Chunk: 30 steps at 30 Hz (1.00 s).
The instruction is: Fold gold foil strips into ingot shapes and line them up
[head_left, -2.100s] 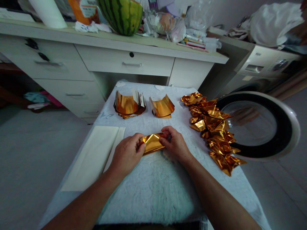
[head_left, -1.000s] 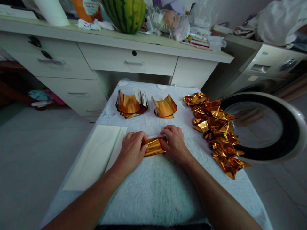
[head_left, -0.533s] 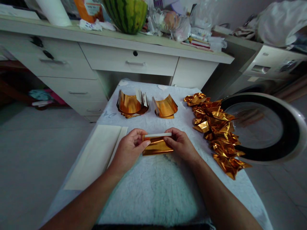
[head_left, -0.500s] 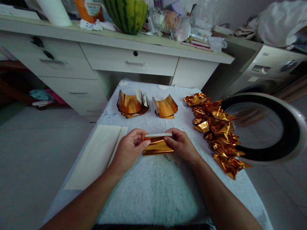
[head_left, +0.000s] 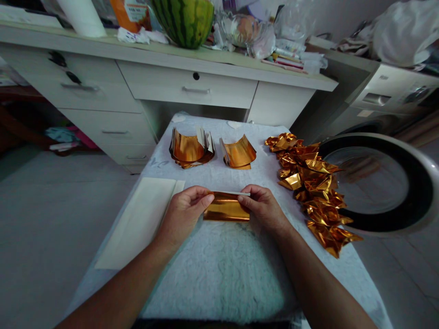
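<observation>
"Head view: what are the two hands busy with?"

"Both are on one gold foil sheet [head_left: 227, 209]. It sits between them, low over the near-middle part of the cloth-covered table [head_left: 219, 274], shiny face up, with a thin white edge [head_left: 229, 193] along its far side."

"And how does each one hold it?"

"Left hand [head_left: 185, 212] pinches the far left corner, thumb on top, fingers curled behind. Right hand [head_left: 265, 208] does the same at the far right corner, so it is gripped at both ends. Whether the near edge touches the cloth, I can't tell."

"What lies around it?"

"Just beyond, side by side but apart, stand two curved gold stacks: a thicker one [head_left: 188, 148] on the left, with pale strips showing at its right end, and a thinner one [head_left: 240, 153] on the right. White paper [head_left: 137, 221] lies flat beside the left forearm. Past the right hand, a row of crumpled-looking gold shapes [head_left: 310, 183] runs along the table's right side, the pieces touching one another."

"Further back?"

"A white drawer unit [head_left: 192, 87] with a watermelon [head_left: 185, 23] on top, and on the right a washing machine [head_left: 387, 87], its round door [head_left: 372, 178] swung open."
</observation>
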Each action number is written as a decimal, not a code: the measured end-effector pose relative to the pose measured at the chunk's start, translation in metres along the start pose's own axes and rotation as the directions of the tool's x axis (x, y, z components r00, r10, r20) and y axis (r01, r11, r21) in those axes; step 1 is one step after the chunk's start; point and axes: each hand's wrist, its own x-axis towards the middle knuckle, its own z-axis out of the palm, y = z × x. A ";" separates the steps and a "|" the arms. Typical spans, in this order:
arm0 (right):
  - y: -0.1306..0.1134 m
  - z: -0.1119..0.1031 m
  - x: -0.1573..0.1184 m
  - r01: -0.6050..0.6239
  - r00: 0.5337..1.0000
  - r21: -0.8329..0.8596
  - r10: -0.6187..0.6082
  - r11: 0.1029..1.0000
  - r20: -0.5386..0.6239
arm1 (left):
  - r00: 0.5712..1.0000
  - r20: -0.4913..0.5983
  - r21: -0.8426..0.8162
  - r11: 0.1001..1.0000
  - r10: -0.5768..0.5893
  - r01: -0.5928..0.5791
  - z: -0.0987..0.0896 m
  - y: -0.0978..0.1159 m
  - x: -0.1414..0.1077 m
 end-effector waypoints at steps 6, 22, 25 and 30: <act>-0.001 0.002 -0.001 -0.005 1.000 -0.010 0.005 1.000 0.005 | 1.000 -0.008 0.019 1.000 0.010 -0.010 0.001 0.002 -0.001; 0.000 0.004 -0.002 0.012 1.000 0.041 -0.012 0.999 0.005 | 1.000 -0.003 0.066 0.998 -0.002 0.002 0.002 0.004 -0.002; -0.001 0.004 -0.001 0.011 1.000 0.011 -0.011 1.000 0.019 | 1.000 0.001 0.072 0.997 0.012 -0.012 0.001 0.004 -0.002; -0.002 0.004 -0.001 -0.004 1.000 0.008 0.004 1.000 0.011 | 1.000 0.002 0.060 0.998 0.013 -0.013 0.002 0.004 -0.003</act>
